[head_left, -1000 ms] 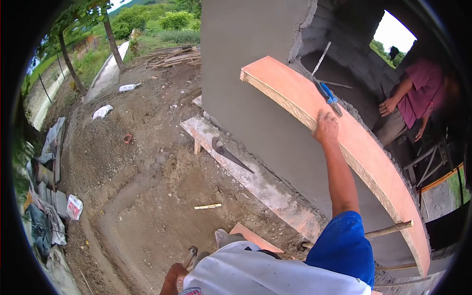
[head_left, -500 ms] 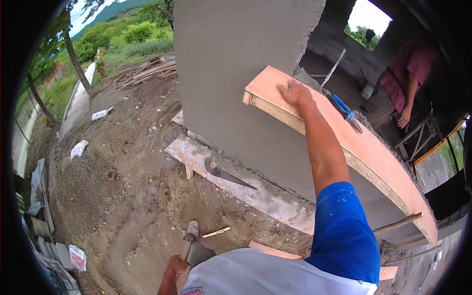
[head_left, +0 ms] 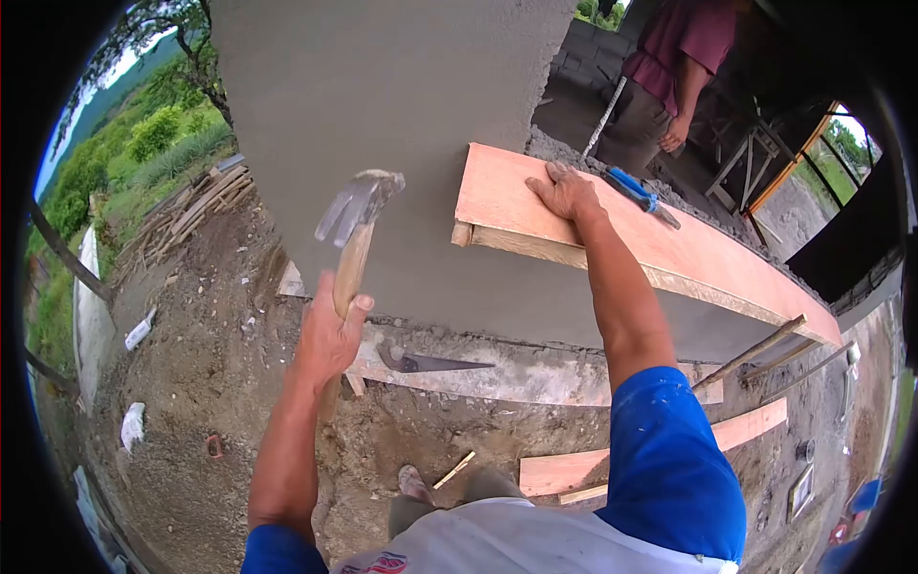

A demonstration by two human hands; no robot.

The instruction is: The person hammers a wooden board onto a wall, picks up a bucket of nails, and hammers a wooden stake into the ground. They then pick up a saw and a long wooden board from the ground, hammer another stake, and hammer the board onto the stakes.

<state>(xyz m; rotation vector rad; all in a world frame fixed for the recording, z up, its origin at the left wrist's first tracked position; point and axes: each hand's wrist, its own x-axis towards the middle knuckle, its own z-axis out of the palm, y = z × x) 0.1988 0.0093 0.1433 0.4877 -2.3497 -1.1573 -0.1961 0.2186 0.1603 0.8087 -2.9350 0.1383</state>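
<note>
My left hand is closed round the wooden handle of a claw hammer, raised upright in front of the grey plastered wall. The hammer's metal head stands above my fist, left of a plywood board's near end. My right hand lies on top of that plywood board, palm down with fingers apart. Just right of it, blue-handled pliers rest along the board's far edge. A strip of timber runs beneath the board's front edge, and a wooden stick props it near the right end.
A handsaw lies on a mortar-stained plank at the wall's foot. Plywood strips lie on the ground. Beyond the opening stands another person, one hand hanging down. A steel rod rises behind the board.
My left hand has lifted the hammer from low beside my leg to in front of the wall. My right hand stays on the board. The view has shifted; the other person appears more upright.
</note>
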